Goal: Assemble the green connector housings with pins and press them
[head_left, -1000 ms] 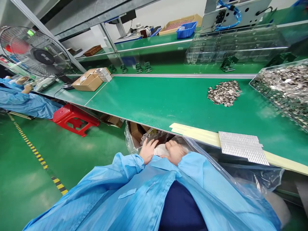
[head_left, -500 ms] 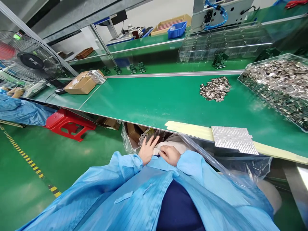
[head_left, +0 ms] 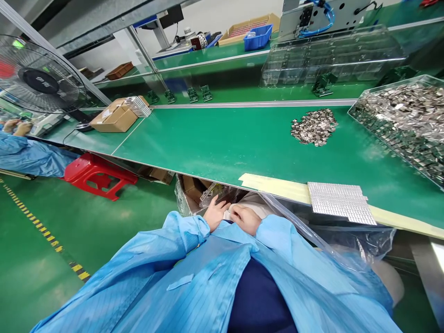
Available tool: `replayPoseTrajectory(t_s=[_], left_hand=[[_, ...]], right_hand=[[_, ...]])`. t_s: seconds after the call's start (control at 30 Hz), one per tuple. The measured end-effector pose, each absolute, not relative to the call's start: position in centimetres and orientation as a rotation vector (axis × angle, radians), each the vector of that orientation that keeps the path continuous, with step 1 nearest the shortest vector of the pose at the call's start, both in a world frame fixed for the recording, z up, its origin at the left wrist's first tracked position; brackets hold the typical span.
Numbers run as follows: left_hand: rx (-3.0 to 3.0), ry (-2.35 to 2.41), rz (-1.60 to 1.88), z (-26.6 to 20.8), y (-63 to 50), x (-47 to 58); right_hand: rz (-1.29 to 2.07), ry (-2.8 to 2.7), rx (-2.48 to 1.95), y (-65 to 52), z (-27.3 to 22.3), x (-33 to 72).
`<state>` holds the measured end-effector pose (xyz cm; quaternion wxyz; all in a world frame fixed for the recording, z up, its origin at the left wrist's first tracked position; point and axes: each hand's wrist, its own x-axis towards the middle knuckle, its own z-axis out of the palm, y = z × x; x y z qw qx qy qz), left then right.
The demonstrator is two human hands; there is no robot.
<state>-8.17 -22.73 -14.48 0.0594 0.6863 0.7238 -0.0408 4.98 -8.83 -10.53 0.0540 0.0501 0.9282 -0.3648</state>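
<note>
My left hand (head_left: 215,213) is over my lap below the bench edge, its fingers stretched out and nothing in it. Close beside it, my right hand (head_left: 245,219) rests on the lap with its fingers curled in; no object shows in it. Above and to the right, a silvery sheet of small joined metal pieces (head_left: 340,201) lies on yellow tape (head_left: 274,187) along the bench edge. A heap of small metal parts (head_left: 314,127) sits farther back on the green bench top (head_left: 208,138).
A clear tray (head_left: 409,120) full of metal parts stands at right. Beyond my hands, under the bench, is an open carton (head_left: 187,203) lined with plastic. At left are a red stool (head_left: 99,175), a cardboard box (head_left: 114,118), a fan (head_left: 41,81) and a co-worker's blue sleeve (head_left: 31,155).
The fingers of my left hand have lowered and come closer to my right hand. My right hand has hardly moved. The camera view has shifted slightly.
</note>
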Motion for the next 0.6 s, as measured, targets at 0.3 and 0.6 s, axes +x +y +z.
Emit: replayPoseTrajectory(t_s=[0.3, 0.6], left_hand=[[1.978, 2.154, -0.078, -16.0, -22.7, -9.0], [1.938, 2.129, -0.012, -15.6, -24.1, -8.8]], right_hand=[[-1.011, 2.724, 0.154, -8.3, -11.9, 3.8], [-0.969, 2.691, 0.168, -7.8, -12.1, 3.5]])
